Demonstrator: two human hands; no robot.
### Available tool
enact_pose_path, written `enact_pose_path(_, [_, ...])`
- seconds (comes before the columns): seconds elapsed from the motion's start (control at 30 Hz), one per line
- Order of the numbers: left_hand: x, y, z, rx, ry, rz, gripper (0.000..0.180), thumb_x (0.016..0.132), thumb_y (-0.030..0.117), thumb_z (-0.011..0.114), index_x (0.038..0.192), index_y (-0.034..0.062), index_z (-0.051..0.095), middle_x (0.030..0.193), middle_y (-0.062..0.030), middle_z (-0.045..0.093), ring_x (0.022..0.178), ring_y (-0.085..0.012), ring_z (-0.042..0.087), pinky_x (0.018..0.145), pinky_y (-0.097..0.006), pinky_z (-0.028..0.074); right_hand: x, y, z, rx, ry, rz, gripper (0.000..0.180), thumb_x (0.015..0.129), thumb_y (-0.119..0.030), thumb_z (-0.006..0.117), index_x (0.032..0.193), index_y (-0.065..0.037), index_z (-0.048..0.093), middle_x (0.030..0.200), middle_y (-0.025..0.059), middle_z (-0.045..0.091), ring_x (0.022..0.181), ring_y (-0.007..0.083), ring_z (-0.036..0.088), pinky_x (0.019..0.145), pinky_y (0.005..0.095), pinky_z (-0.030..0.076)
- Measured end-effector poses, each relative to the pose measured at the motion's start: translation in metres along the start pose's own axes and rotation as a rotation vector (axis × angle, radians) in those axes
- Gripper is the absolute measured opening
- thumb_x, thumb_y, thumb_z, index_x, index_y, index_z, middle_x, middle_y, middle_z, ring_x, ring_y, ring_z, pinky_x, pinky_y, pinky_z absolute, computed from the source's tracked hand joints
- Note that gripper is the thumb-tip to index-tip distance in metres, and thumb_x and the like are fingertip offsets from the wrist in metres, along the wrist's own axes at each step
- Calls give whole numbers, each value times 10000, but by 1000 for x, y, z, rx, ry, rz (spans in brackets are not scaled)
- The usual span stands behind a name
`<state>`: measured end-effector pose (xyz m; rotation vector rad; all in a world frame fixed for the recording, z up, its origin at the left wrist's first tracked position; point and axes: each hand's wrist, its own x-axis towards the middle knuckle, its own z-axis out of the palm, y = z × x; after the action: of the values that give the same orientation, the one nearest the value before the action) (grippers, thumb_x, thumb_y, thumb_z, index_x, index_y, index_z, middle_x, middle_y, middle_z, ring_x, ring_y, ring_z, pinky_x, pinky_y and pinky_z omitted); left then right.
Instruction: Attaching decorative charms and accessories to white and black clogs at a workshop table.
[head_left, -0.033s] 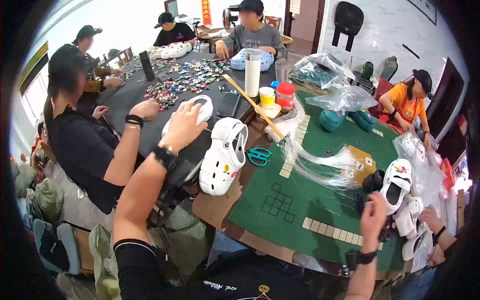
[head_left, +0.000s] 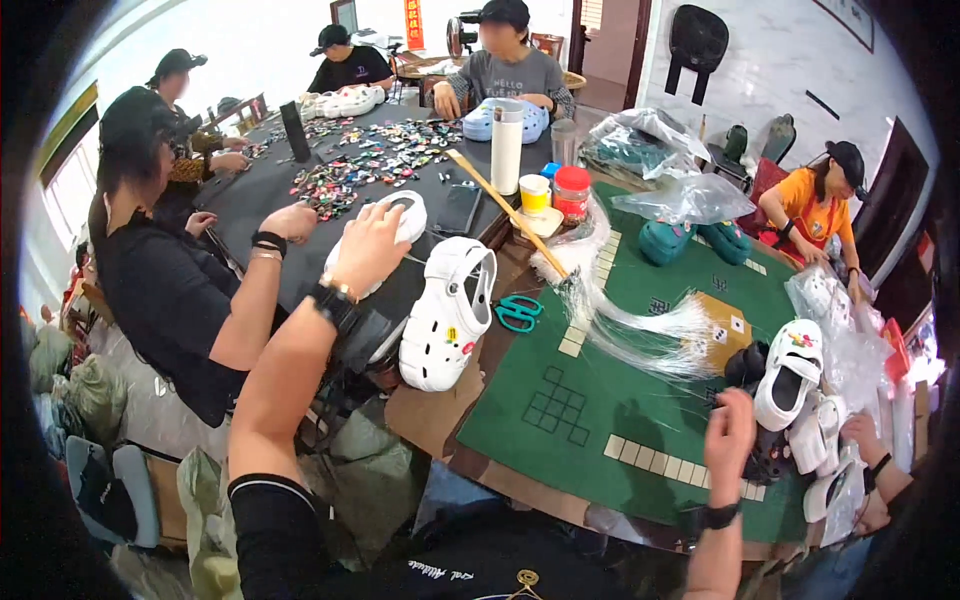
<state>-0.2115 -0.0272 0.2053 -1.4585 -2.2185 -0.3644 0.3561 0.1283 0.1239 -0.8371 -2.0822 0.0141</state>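
My left hand [head_left: 372,248] reaches over the dark table and grips a white clog [head_left: 409,214] from above; the palm hides much of the shoe. Beside that forearm stands another white clog [head_left: 436,330], tilted up, with small yellow and red charms on it. My right hand [head_left: 729,440] hovers above the green mat [head_left: 520,440] at the near right, fingers loosely curled, with nothing seen in them. To its right, apart from it, lies a white clog [head_left: 789,375] with colourful charms, on top of a pile of more white clogs [head_left: 818,435].
Teal scissors [head_left: 517,313], a bundle of clear strands [head_left: 640,335] and a wooden stick [head_left: 505,208] lie mid-table. A red-lidded jar [head_left: 571,190] stands behind. Loose charms [head_left: 370,160] cover the dark table. Several people work around; a co-worker's hand [head_left: 862,438] touches the clog pile.
My right hand has shifted a little left, away from the charm-covered clog at the right. The left hand stays over its clog, almost unmoved.
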Motion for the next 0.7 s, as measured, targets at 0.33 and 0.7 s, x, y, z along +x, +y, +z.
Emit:
enact_pose_path(0.33, [28, -20, 10, 218, -185, 188, 462, 767, 112, 611, 1228, 96, 580, 1046, -132, 667, 1087, -291, 591, 938, -427, 415, -56, -42, 80, 415, -347, 239, 225, 840, 31, 577, 1057, -11, 622, 1139, 145, 595, 736, 216, 637, 656, 315, 524])
enact_pose_path(0.7, [7, 117, -18, 245, -561, 426, 701, 796, 100, 614, 1462, 194, 416, 742, -109, 678, 679, -271, 686, 606, -391, 520, -57, -30, 80, 423, -314, 307, 205, 830, 66, 575, 1012, -7, 638, 1062, 117, 613, 768, 190, 628, 645, 265, 506])
